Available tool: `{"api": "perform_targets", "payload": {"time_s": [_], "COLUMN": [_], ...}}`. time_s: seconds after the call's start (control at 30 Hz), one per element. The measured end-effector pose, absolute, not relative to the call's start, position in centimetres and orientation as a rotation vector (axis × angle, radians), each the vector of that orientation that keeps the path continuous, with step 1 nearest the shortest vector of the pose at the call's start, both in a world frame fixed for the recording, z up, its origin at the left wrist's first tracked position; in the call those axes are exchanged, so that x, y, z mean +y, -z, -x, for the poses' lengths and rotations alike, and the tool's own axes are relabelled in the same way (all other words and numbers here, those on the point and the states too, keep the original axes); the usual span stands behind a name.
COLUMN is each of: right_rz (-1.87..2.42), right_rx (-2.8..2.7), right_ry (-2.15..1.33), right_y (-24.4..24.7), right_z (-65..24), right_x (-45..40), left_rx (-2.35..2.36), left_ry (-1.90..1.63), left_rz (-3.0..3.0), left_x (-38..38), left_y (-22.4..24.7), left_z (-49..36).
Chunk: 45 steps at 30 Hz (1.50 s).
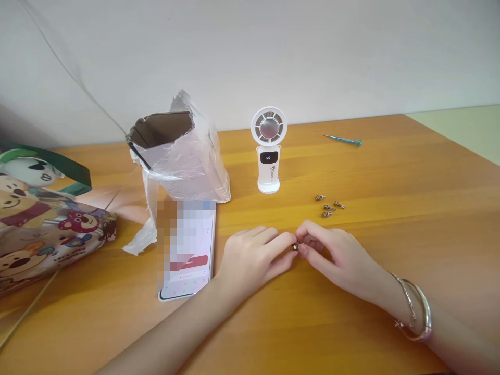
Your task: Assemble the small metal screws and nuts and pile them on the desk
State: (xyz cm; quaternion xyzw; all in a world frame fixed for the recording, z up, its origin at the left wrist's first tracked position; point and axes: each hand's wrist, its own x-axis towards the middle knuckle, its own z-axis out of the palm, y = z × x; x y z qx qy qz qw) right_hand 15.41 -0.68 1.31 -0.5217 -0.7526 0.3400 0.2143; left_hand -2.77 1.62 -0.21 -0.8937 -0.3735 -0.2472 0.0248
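Note:
Between the fingertips of both hands is a small metal fitting [295, 247], dark and brassy, mostly covered by the fingers. My left hand [255, 252] pinches it from the left with thumb and forefinger. From the right, my right hand [332, 255] closes its thumb and fingers on the same piece. A little beyond the hands lie several loose metal fittings [328, 208] with thin pin-like ends, grouped on the wooden table [375, 177]. They are too small to name more exactly.
A white handheld fan [269, 166] stands upright at the back. Farther right lies a teal screwdriver [347, 140]. An open cardboard box [187, 172] in torn plastic, a phone [187, 271] beside my left forearm, and a cartoon-print bag [50, 229] are on the left.

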Motion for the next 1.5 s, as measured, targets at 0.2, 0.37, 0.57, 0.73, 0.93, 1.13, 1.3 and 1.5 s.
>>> {"api": "perform_targets", "payload": {"time_s": [0.2,0.37,0.57,0.73,0.93,1.13,1.3,1.5], "right_rz": [1.477,1.362,1.295,1.364,1.351,1.336,1.339,1.387], "right_rx": [-2.158,-2.224,-2.22,-2.221,-2.204,-2.198,-2.193,-2.218], "right_ry": [-0.667,-0.171,0.069,0.102,0.14,0.133,0.114,-0.042], "right_y": [-0.5,0.3,0.3,0.0,-0.1,-0.3,-0.4,-0.3], "right_z": [-15.2,-14.9,-14.4,-14.1,-14.0,-13.9,-13.8,-13.9], "right_x": [-0.7,-0.8,-0.9,-0.6,-0.5,-0.4,-0.5,-0.7], "left_rx": [-1.459,-1.811,-2.086,-2.252,-2.41,-2.5,-2.55,-2.582], "left_ry": [0.71,0.6,0.787,1.011,1.266,1.548,1.672,1.588], "left_rz": [2.945,3.192,3.391,3.357,3.337,3.312,3.281,3.264], "left_x": [1.5,1.1,0.6,0.0,-0.4,-0.7,-1.0,-1.1], "left_y": [-0.3,-1.4,-1.5,-0.8,-0.6,-0.7,-0.9,-0.9], "left_z": [2.6,2.3,1.8,1.3,0.9,0.4,0.3,0.2]}}
